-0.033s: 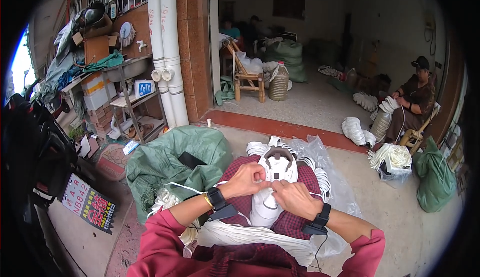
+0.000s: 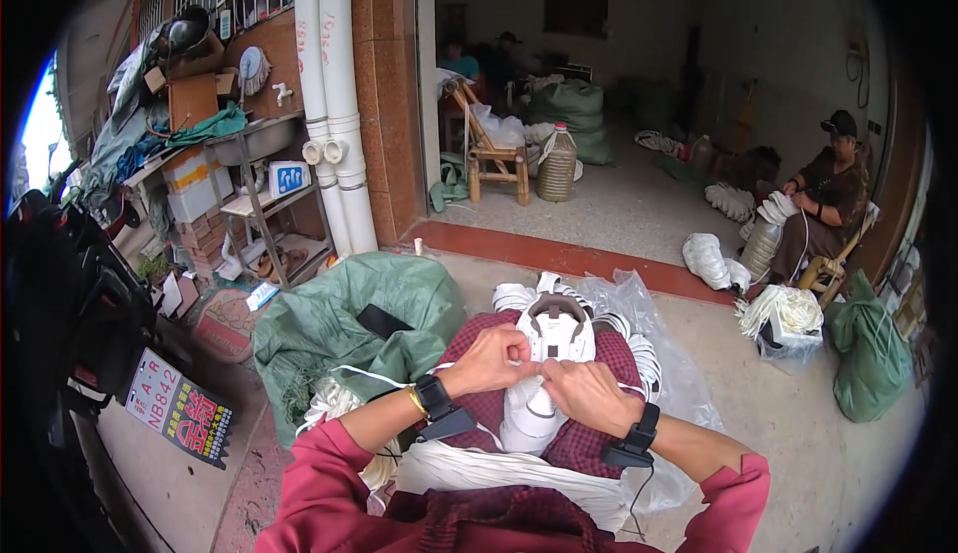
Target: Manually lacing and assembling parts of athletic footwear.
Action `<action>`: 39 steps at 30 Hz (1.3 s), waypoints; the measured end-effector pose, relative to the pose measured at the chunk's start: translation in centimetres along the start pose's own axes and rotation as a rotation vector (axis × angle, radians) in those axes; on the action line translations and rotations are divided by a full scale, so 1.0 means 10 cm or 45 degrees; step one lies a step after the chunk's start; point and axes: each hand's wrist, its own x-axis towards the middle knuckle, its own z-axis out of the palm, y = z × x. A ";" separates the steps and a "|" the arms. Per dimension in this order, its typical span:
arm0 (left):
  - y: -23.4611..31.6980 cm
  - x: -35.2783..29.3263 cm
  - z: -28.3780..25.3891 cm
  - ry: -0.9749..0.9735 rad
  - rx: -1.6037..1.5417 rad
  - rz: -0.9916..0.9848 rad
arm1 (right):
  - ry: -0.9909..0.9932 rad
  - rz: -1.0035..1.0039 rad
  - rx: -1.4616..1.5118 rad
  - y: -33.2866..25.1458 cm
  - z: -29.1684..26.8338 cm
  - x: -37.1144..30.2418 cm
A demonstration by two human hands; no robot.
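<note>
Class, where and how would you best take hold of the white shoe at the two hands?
Probably by the heel end of the white shoe, from the far side: its brown-lined collar offers an exposed rim there, while the left hand and right hand cover the middle and the toe points toward the person.

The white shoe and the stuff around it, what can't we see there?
- Head view: the middle of the white shoe, behind the left hand and right hand.
- Head view: whatever those hands pinch, covered by the hands themselves.
- Head view: the bottom inside the green sack, hidden by its folds.
- Head view: what the far person in blue-green does, too small and dim.
</note>
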 end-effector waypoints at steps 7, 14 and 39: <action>-0.11 0.12 -0.06 -0.171 -0.154 -0.136 | 0.033 0.067 0.081 0.08 -0.10 0.15; -0.11 0.16 -0.10 -0.322 -0.199 -0.166 | -0.028 0.169 0.349 0.26 -0.02 0.27; -0.12 0.09 -0.07 -0.199 -0.080 -0.099 | 0.013 0.384 0.512 0.46 -0.04 0.12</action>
